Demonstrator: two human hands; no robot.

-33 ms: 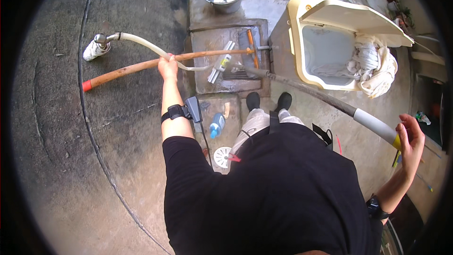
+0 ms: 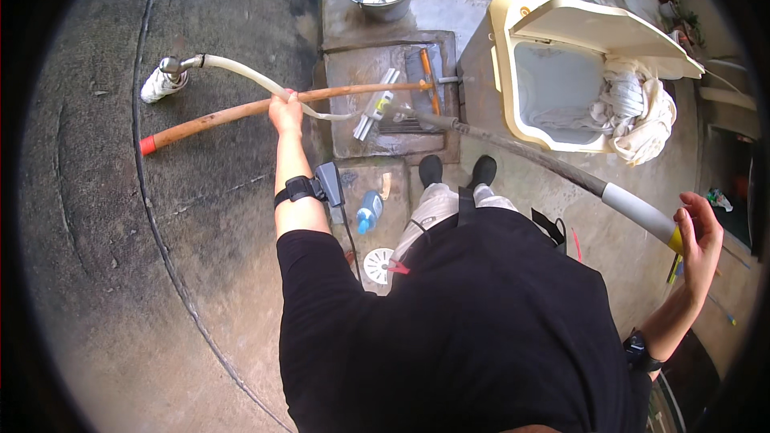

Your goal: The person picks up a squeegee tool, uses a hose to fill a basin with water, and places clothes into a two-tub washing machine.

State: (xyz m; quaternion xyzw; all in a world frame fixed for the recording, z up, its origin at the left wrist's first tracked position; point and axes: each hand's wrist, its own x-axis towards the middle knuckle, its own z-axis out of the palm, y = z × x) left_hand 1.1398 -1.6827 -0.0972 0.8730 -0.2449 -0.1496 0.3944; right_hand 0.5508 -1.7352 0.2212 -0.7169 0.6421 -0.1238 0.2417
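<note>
My left hand [image 2: 285, 114] is closed on a pale hose [image 2: 241, 72] where it crosses a long wooden pole [image 2: 208, 120]; whether it also grips the pole is unclear. The hose runs from a metal tap fitting [image 2: 170, 68] on a white-wrapped standpipe [image 2: 160, 87]. My right hand [image 2: 696, 236], fingers apart and curved, is beside the white-and-yellow end of a grey pole [image 2: 553, 164]; whether it touches it is unclear. That pole runs to a white mop head [image 2: 377, 104] over a stone drain basin [image 2: 345, 140], where an orange squeegee-like bar [image 2: 433, 96] also lies.
An open cream bin [image 2: 501, 72] with white cloths [image 2: 642, 120] stands right. A steel basin [image 2: 381, 12] is at the top. A blue bottle [image 2: 369, 212] and white drain cover [image 2: 377, 266] lie by my dark shoes [image 2: 484, 171]. A dark crack line crosses the left pavement.
</note>
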